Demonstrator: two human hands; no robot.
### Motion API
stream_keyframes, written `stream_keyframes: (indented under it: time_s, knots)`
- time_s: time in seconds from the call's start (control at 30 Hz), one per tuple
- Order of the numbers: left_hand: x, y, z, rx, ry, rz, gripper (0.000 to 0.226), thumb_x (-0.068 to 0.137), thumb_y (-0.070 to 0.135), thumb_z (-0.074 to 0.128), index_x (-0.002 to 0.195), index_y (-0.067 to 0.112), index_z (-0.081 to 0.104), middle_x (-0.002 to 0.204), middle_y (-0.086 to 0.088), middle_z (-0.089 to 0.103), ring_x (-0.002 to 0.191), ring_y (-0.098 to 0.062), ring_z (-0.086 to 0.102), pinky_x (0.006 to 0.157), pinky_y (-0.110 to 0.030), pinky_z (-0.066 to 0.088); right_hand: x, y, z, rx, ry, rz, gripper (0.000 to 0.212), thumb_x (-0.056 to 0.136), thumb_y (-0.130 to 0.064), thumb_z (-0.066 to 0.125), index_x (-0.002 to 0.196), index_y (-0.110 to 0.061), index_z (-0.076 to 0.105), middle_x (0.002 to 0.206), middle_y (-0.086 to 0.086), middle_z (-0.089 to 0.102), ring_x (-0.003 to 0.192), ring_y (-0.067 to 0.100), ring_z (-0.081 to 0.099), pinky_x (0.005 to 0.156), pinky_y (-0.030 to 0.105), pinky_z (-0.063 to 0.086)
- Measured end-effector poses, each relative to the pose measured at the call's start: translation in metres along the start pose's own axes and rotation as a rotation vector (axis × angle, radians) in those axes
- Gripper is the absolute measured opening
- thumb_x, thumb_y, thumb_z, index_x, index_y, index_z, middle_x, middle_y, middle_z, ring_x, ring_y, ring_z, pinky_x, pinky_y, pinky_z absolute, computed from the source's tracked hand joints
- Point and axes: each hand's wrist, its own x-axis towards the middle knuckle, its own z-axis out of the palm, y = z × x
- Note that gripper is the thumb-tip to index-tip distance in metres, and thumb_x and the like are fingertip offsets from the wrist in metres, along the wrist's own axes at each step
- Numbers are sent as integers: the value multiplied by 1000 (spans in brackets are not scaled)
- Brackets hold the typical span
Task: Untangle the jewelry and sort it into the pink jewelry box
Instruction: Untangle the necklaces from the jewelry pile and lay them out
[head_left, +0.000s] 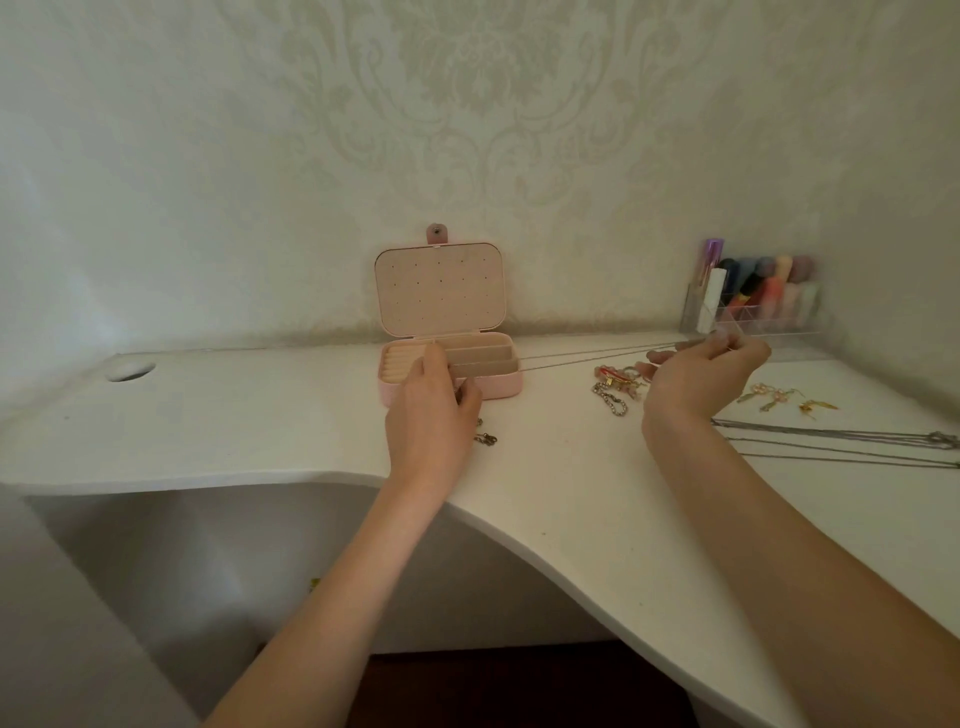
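hands (434, 400) apart, silver chain (571, 358) stretched taut between

Two bare forearms come into the head view from the bottom edge, one from the lower left and one from the lower right. Neither arm shows a sleeve, cuff, watch, bracelet or strap; both are uncovered from the frame edge to the wrist. The left hand (434, 410) is bare, with no ring or glove visible on the back of it or on the fingers that show. The right hand (701, 376) is likewise bare and ungloved. Its fingernails are too blurred to tell any polish.
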Motion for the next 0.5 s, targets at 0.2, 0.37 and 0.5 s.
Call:
stream_keyframes:
  time_s: [0.2,0.37,0.5]
  knots:
    - [0,4,-3,-68,-37,-17,10,90,11,46,99,7,41,73,-3,53,70,-33,54,58,-41,45,-2,-6,-1,-10,7,-14,14,103,-17,21,98,-14,34,79,-4,50,48,16,54,41,22,47]
    - [4,2,-3,-138,-100,-71,15,93,6,40,108,5,39,68,8,42,68,-28,47,57,-35,36,11,-5,-4,61,80,79,13,103,-18,21,100,-15,34,95,-1,52,49,16,57,43,23,48]
    - [5,0,0,-122,-110,-86,14,96,8,35,109,6,38,67,5,45,66,-29,51,55,-33,34,16,1,-3,21,124,77,9,102,-13,26,99,-13,35,97,-6,47,87,18,58,73,25,52]
